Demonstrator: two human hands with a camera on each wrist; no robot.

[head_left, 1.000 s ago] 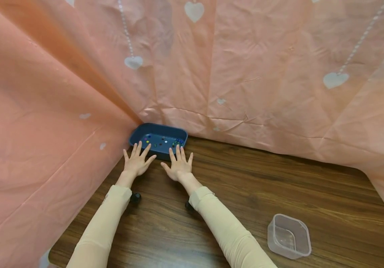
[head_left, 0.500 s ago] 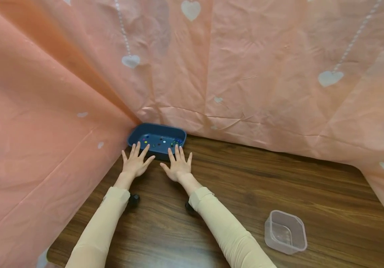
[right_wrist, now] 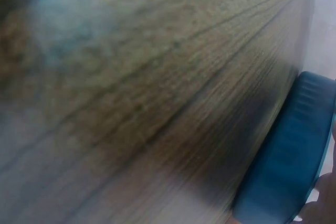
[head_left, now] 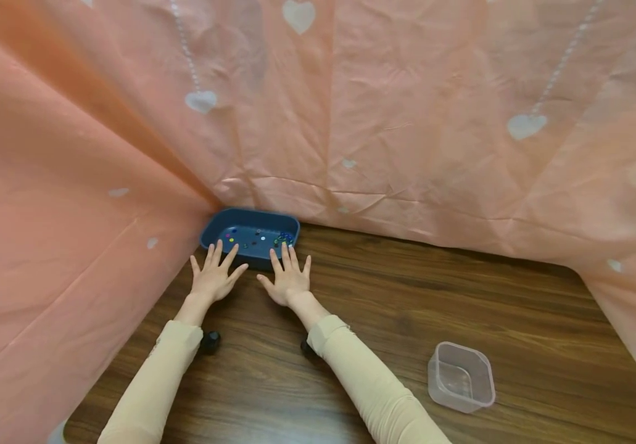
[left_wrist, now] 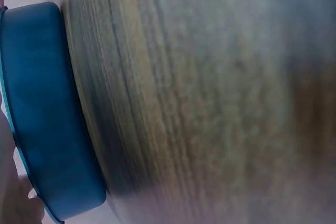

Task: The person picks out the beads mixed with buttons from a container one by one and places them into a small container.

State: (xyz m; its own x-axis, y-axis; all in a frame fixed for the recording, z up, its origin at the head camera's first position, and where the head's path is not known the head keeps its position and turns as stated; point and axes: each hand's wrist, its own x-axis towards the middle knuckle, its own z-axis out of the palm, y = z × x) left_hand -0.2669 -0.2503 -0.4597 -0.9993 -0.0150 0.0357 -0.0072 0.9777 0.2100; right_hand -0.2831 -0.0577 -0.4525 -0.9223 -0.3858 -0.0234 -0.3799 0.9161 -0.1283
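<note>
A dark blue plastic tray (head_left: 262, 216) stands in the far left corner of the table, several small coloured pieces scattered on its floor. Blue and green glossy pieces (head_left: 284, 237) cluster at its right end. My left hand (head_left: 212, 280) is palm down with spread fingers at the tray's near left edge. Fingers spread too, my right hand (head_left: 289, 282) lies at the near right edge. Neither hand holds anything; whether the fingertips touch the rim cannot be told. The wrist views show the tray's outer wall (left_wrist: 52, 108), with bits of fingers at the frame edge.
An open clear plastic container (head_left: 462, 377) stands on the wooden table (head_left: 384, 308) at the right front. Pink curtains (head_left: 406, 111) with white hearts hang behind and on the left, close against the tray. Black wrist devices (head_left: 210, 342) show below the sleeves.
The head view has shifted, so tray, container and curtain sit further left in it. Both hands keep their spread pose at the tray's near side.
</note>
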